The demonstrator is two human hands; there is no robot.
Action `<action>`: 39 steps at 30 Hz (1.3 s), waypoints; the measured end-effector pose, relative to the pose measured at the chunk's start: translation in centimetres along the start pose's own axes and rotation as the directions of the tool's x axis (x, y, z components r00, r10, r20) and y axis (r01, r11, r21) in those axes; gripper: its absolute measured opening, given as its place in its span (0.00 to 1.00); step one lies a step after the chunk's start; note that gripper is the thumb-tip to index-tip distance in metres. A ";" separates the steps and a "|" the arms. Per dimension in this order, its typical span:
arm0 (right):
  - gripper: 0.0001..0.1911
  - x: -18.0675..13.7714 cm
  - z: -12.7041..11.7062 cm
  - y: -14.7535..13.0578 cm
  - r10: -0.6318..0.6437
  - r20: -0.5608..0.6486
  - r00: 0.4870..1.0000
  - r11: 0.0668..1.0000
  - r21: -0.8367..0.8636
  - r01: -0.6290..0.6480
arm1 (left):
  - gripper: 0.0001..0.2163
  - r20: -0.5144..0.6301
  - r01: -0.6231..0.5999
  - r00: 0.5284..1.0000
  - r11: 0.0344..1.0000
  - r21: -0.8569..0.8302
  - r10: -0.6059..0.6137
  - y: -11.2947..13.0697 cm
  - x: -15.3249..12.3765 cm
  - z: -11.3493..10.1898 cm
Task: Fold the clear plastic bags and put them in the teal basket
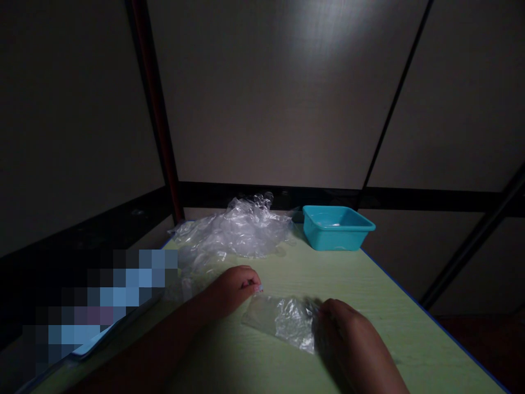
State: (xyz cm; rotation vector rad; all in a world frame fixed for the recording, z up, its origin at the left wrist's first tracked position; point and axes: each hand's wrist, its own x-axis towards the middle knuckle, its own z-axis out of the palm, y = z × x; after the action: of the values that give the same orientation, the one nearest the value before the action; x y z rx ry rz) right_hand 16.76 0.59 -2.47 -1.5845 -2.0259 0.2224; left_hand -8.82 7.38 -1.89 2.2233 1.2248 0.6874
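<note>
A clear plastic bag (287, 320) stretches between my two hands, low over the green table (229, 350). My left hand (240, 284) pinches its upper left corner, where a small pale bit shows at the fingertips. On the other side, my right hand (348, 328) has its fingers closed on the bag's right end. The right part of the bag is crinkled and shiny, while the left part lies smoother. What the right fingers cover is hidden, and the picture is dark there.
A heap of crumpled clear plastic bags (246, 230) lies at the back left of the table. To its right stands a turquoise plastic basin (338, 232) by the table's back right edge. A blurred-out flat object (118, 306) is along the left edge. Panels (270, 109) rise behind.
</note>
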 end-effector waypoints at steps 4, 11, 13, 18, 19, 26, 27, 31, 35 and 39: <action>0.10 0.0 0.1 0.0 -0.009 0.003 1.000 1.000 -0.015 0.009 | 0.09 -0.003 0.004 1.000 1.000 0.010 -0.004 0.1 0.0 0.0; 0.12 0.1 0.2 -0.2 -0.003 -0.005 1.000 1.000 -0.016 0.003 | 0.08 0.004 0.017 1.000 1.000 0.024 -0.017 0.5 0.0 -0.1; 0.12 0.2 0.2 -0.2 0.007 0.000 1.000 1.000 -0.020 -0.007 | 0.08 0.005 0.016 1.000 1.000 0.026 -0.016 0.5 0.0 -0.1; 0.11 0.2 0.3 -0.2 0.014 0.013 1.000 0.999 -0.039 -0.013 | 0.07 0.003 0.007 1.000 1.000 0.028 -0.007 0.3 0.0 0.0; 0.11 0.2 0.3 -0.2 0.014 0.012 1.000 0.999 -0.038 -0.013 | 0.07 0.002 0.005 1.000 1.000 0.027 -0.005 0.3 0.0 0.0; 0.11 0.2 0.3 -0.2 0.027 0.014 1.000 0.999 -0.036 -0.026 | 0.05 -0.012 -0.007 1.000 1.000 0.015 0.007 0.3 0.1 0.4; 0.11 0.2 0.3 -0.2 0.027 0.014 1.000 0.999 -0.035 -0.026 | 0.04 -0.015 -0.009 1.000 1.000 0.014 0.009 0.4 0.1 0.5; 0.11 0.2 0.3 -0.3 0.041 0.024 0.999 0.998 -0.039 -0.040 | 0.03 -0.028 -0.018 0.999 1.000 0.022 0.019 0.6 0.0 0.8; 0.12 0.2 0.3 -0.3 0.051 0.023 0.998 0.998 -0.033 -0.050 | 0.03 -0.037 -0.021 0.999 0.999 0.043 0.022 0.6 0.1 1.1; 0.12 0.4 0.6 -0.1 0.057 0.005 0.998 0.998 -0.035 -0.057 | 0.01 -0.044 -0.026 0.999 0.997 0.067 0.029 0.5 0.2 1.3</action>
State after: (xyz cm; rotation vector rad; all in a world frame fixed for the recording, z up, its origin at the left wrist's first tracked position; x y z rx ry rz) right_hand 16.30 0.99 -2.76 -1.6657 -2.0007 0.2145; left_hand -7.60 7.09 -2.48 2.2946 1.2584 0.7209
